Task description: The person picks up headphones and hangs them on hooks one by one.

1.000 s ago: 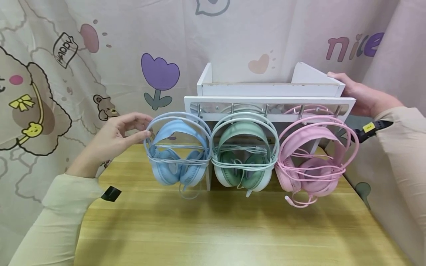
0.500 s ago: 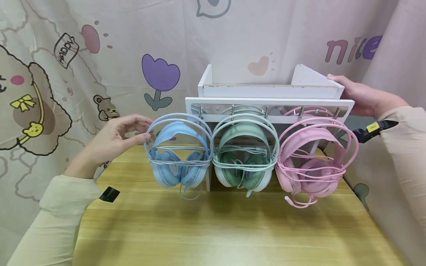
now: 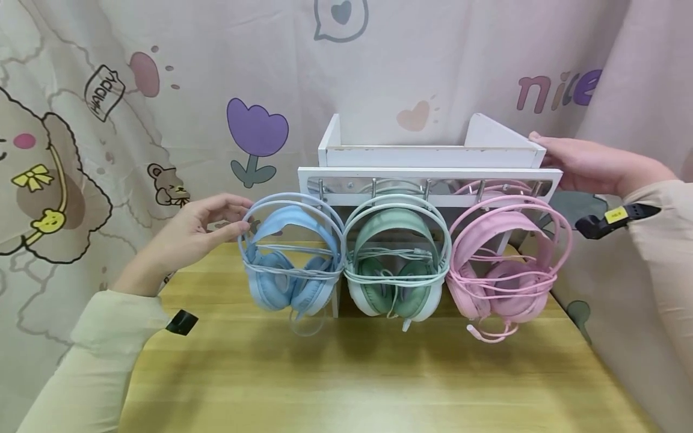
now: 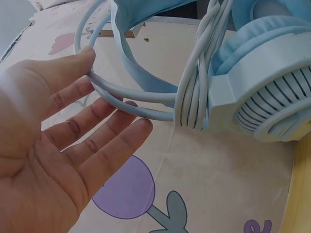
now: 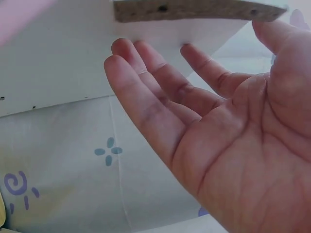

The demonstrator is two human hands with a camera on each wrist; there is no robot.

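Observation:
Three pairs of headphones hang side by side on the metal hooks (image 3: 374,187) of a white rack (image 3: 433,157): blue headphones (image 3: 271,282) at left, green headphones (image 3: 376,294) in the middle, pink headphones (image 3: 517,300) at right. Each has its cable wound around it. My left hand (image 3: 203,234) pinches the outer side of the blue headband; in the left wrist view the thumb lies against the band and fingertips meet it from below. At the rack's right end is my right hand (image 3: 606,165), its fairly straight fingers (image 5: 146,97) against the white side panel, thumb over the edge.
The rack stands at the back of a wooden table (image 3: 346,379). Behind it hangs a pale printed curtain (image 3: 368,72), which also closes in both sides. A microphone boom (image 3: 484,335) and loose cable hang below the pink headphones.
The head view has shifted slightly, so the rack and curtain sit lower and a little left. My right wrist has swung slightly outward. The left hand keeps its hold on the blue headphones.

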